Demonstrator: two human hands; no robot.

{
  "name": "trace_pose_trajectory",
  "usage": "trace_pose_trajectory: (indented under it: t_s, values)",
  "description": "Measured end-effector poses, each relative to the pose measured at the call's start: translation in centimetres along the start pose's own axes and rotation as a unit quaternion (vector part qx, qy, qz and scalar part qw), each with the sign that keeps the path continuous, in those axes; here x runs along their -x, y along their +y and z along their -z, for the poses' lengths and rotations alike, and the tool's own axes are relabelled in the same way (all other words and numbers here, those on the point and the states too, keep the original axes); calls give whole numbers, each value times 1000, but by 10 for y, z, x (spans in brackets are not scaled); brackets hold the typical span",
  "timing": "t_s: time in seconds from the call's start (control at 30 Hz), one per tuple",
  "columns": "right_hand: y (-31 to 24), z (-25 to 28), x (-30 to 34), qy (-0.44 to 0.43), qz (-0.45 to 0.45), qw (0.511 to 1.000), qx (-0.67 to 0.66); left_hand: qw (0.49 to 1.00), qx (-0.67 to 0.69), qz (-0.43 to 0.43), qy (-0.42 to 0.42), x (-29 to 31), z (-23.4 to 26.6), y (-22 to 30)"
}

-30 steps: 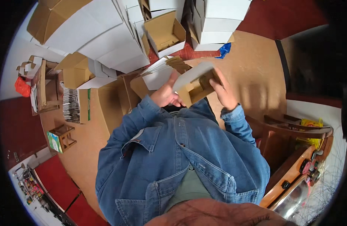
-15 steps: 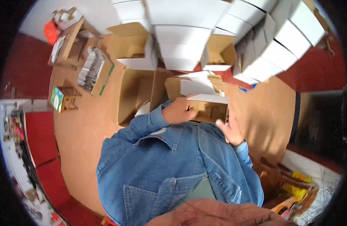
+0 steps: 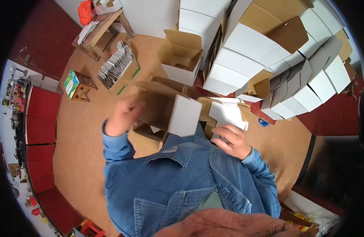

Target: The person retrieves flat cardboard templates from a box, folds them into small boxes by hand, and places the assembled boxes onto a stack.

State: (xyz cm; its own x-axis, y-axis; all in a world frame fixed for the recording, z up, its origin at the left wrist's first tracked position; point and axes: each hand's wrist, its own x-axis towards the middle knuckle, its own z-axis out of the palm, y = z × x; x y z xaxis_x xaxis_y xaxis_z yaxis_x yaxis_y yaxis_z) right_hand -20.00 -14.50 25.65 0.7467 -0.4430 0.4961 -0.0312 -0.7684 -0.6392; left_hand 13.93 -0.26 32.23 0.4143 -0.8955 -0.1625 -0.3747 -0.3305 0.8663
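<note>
An open carton (image 3: 184, 115), brown inside with a white outer panel, is in front of my torso, tilted and blurred. My left hand (image 3: 121, 117) is at the carton's left side, its fingers curled and smeared by motion; whether it grips the edge cannot be made out. My right hand (image 3: 232, 141) is apart from the carton, its thumb and bent fingers spaced, with nothing seen in them. Just beyond that hand lie white-and-brown folded cardboard blanks (image 3: 228, 114). Partly hidden below the tilted carton is a larger brown box (image 3: 147, 136).
White cartons (image 3: 239, 59) are stacked high at the far right. An open carton (image 3: 178, 59) stands on the floor ahead. To the left are a box of packed grey-white cardboard pieces (image 3: 122, 75), a small stool (image 3: 81, 87) and a wooden bench (image 3: 99, 33).
My left hand has moved left, and the carton has shifted left and tilted with its white panel turned toward the right. The whole view has swung leftward.
</note>
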Motion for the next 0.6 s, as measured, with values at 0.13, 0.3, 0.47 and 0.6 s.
trace_pose_trajectory:
  t_s: [0.13,0.3,0.47,0.6]
  values:
    - [18,-22,0,-66,-12,997,-32,990,63,-29,125,-13,29,30]
    - [27,-25,11,-132,-61,986,-76,991,5,-79,109,-67,49,50]
    - [36,-17,32,-123,-111,985,-55,974,-136,-137,115,-111,41,54]
    - [43,-13,43,-135,-142,980,-42,959,-180,-176,129,-127,25,67]
